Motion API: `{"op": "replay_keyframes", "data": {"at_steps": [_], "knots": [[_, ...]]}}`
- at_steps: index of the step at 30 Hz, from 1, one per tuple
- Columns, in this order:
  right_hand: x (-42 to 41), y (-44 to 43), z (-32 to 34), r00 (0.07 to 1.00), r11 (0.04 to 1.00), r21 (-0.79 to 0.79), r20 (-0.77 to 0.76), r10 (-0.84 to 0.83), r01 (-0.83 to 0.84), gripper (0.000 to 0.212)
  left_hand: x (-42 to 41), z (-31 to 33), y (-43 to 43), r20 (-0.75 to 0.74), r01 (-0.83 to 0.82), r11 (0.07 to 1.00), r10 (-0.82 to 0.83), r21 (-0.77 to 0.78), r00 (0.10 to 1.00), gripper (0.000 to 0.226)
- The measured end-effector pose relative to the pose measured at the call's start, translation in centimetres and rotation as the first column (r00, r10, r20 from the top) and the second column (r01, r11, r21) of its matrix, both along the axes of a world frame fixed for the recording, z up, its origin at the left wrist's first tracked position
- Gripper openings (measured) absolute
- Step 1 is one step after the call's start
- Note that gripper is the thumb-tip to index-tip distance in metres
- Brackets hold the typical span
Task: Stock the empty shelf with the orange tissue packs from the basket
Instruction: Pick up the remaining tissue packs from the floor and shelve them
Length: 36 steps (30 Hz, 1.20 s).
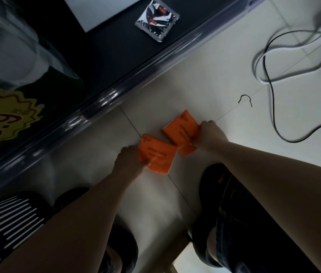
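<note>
Two orange tissue packs are in my hands, low above the pale tiled floor. My left hand (129,161) grips the nearer orange pack (158,154) by its left edge, thumb on top. My right hand (210,134) grips the farther orange pack (181,129) by its right edge; the two packs overlap slightly. The dark shelf (104,54) runs diagonally at the upper left, its shiny front rail (100,101) to the left of the packs. The basket is not in view.
On the shelf lie a silver foil packet (157,21), a white sheet (96,8) and, at left, a clear wrapped item with a yellow price sticker (2,117). Black and white cables (270,75) and a small hook (245,99) lie on the floor. My knees are below.
</note>
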State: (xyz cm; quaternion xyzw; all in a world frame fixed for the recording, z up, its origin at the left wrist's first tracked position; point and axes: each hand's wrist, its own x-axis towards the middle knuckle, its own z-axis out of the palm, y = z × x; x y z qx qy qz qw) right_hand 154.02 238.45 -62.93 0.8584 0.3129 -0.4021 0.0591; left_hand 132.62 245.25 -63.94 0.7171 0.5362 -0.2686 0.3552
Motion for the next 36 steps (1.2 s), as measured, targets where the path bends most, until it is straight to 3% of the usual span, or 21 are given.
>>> {"op": "replay_keyframes", "data": {"at_steps": [3,13,18,24,27,32,36], "knots": [[0.2,-0.2,1.1,1.000,1.000,-0.004,0.020,0.009,-0.009,0.016,-0.7,1.0,0.1,-0.007,-0.043,0.998,0.042,-0.046,0.999,0.050],[-0.5,0.5,8.5,0.999,0.996,0.081,0.002,0.037,-0.037,0.016,-3.4,7.0,0.9,0.073,-0.231,0.973,0.232,-0.023,0.970,0.041],[-1.0,1.0,14.3,0.994,0.991,0.084,-0.027,0.106,-0.104,0.030,-4.0,11.7,1.9,0.100,-0.348,0.937,0.345,0.013,0.933,0.037],[-1.9,1.3,21.4,0.982,0.967,0.221,-0.112,0.150,-0.123,0.036,-5.2,17.4,1.9,0.356,-0.537,0.844,0.507,-0.020,0.785,0.011],[-2.6,1.8,25.1,0.964,0.933,0.298,-0.108,0.242,-0.201,0.040,-5.8,20.3,2.0,0.440,-0.630,0.772,0.597,-0.087,0.671,0.024],[-3.9,1.8,30.1,0.939,0.877,0.401,-0.103,0.329,-0.264,0.043,-6.4,25.4,1.7,0.575,-0.696,0.633,0.725,-0.338,0.380,0.036],[-5.2,2.0,33.0,0.917,0.851,0.443,-0.135,0.376,-0.284,0.049,-7.1,28.3,1.2,0.622,-0.639,0.636,0.724,-0.433,0.299,0.040]]}}
